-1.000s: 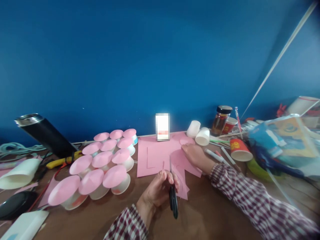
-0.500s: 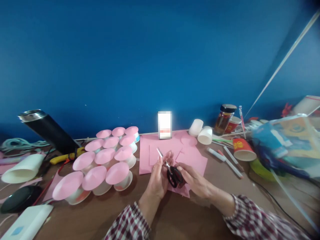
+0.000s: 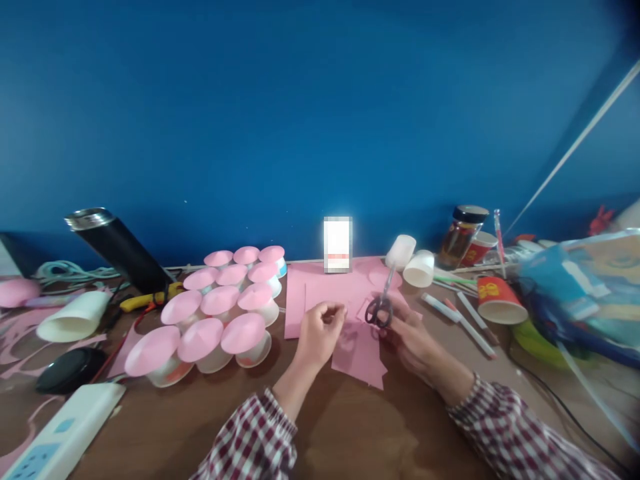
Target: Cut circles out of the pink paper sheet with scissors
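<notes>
While the right hand [image 3: 411, 337] grasps black-handled, grey-bladed scissors [image 3: 384, 299], the left hand [image 3: 320, 332] seems loosely clenched.

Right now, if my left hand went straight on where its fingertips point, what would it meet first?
Probably the dark-handled scissors in your right hand: your left hand aims its fingertips across the pink paper toward them. Depth is hard to judge, so it could pass under or over them.
</notes>
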A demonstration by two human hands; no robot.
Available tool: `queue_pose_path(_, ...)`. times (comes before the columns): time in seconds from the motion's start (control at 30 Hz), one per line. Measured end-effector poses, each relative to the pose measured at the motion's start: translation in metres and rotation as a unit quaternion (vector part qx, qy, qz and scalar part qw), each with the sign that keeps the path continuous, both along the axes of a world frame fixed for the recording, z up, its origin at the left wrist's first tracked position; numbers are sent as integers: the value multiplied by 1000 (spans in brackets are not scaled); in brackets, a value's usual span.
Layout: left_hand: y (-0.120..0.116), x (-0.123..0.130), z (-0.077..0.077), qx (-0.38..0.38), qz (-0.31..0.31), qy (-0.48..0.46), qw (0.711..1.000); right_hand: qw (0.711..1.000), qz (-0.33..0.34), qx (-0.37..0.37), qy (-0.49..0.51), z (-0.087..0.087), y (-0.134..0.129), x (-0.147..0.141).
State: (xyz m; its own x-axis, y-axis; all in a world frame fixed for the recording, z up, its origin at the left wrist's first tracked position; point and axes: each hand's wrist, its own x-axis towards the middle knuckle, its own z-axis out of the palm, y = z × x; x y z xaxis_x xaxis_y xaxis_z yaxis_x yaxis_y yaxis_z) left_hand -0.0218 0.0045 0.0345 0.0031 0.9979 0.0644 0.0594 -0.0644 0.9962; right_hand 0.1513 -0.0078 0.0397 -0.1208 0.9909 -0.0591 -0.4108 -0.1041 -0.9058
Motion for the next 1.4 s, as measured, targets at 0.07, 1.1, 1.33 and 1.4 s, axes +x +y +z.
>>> queue_pose_path(0.07,1,-6,-3,21,33,127,991,1000,-2,-2,-2,-7,4,3)
queue_pose_path(1.1,-3,-8,22,133,150,128,971,997,-2,38,-69,-19,-1,1)
queue_pose_path(1.33,2,-9,21,-47,136,-193,971,993,-50,39,-101,-17,-1,1)
queue_pose_path(1.4,3,-7,20,-89,125,-244,958,991,-70,45,-108,-16,0,1)
